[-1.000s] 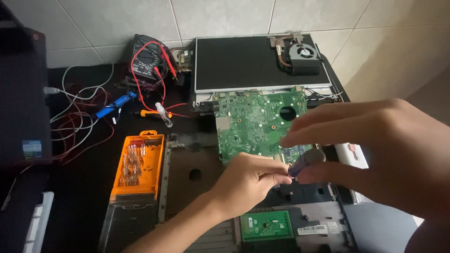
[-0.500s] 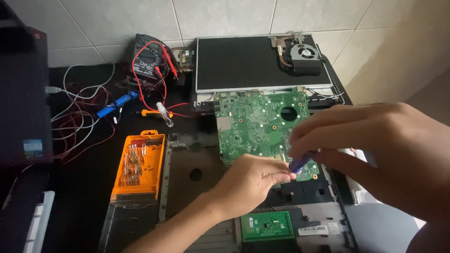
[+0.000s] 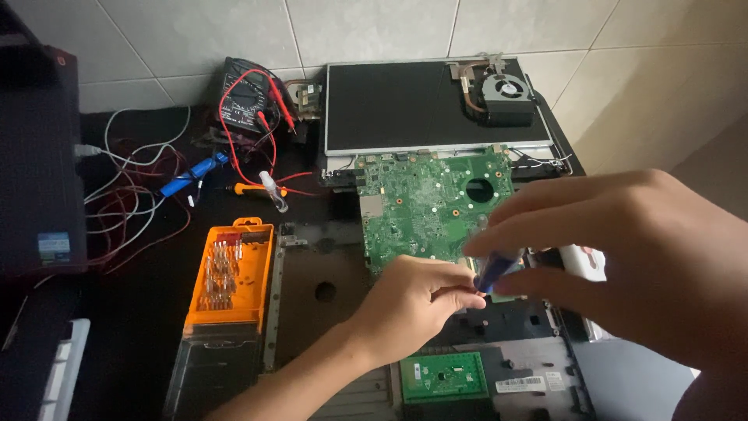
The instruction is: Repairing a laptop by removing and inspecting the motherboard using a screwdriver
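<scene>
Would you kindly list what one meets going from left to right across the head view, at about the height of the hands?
Orange bit case → left hand → blue-handled tool → right hand.

Pale tiled wall behind, dark tabletop below, soft even light, beige surface at right

view: head, single | position: above the near edge of the counter | facing: down and forward toward the far tiled wall | range: close, right hand fills the near right | overlap: none
</scene>
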